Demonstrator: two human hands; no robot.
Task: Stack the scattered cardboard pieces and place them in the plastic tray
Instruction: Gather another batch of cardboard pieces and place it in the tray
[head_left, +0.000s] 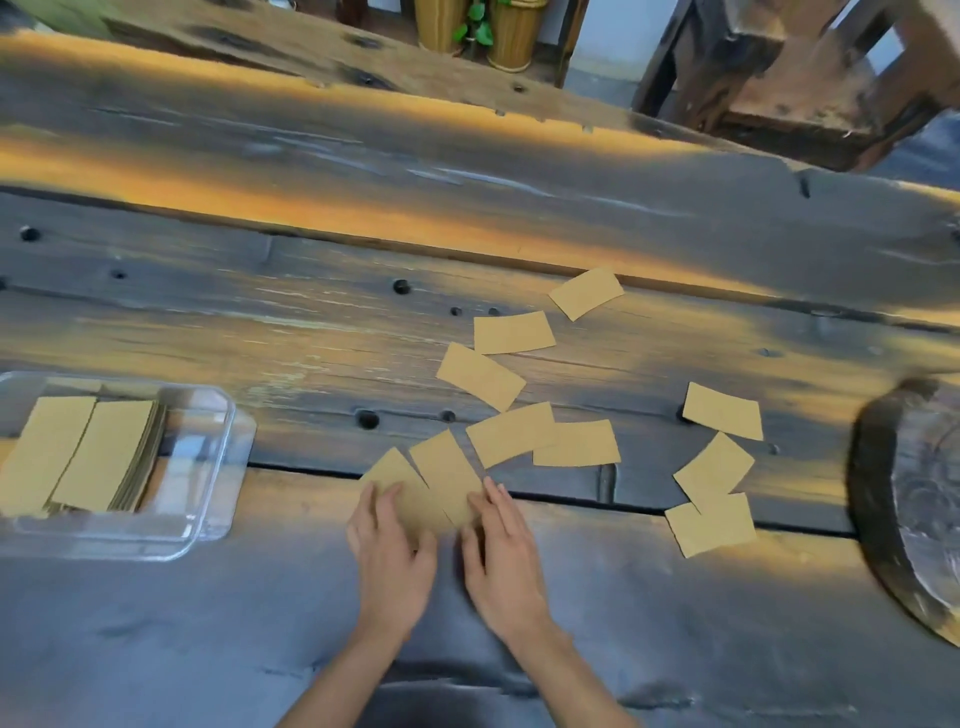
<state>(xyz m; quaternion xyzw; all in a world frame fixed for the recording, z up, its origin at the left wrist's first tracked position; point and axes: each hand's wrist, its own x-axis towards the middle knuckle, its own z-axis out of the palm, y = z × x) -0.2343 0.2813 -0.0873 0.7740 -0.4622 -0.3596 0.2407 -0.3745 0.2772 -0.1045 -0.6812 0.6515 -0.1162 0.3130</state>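
Note:
Several tan cardboard pieces lie scattered on the dark wooden table (311, 322). Two overlapping pieces (439, 480) sit right in front of me. My left hand (389, 551) rests flat with its fingertips on the left one, and my right hand (501, 551) touches the right one from the other side; neither hand lifts anything. More pieces lie beyond, such as one (480, 375) and one far piece (586, 292), with three others to the right (714, 470). A clear plastic tray (218, 499) at the left holds stacks of cardboard (85, 454).
A dark round wooden object (904, 499) sits at the right edge of the table. Beyond the far table edge stand woven baskets with a green plant (475, 26) and a wooden stool (789, 78).

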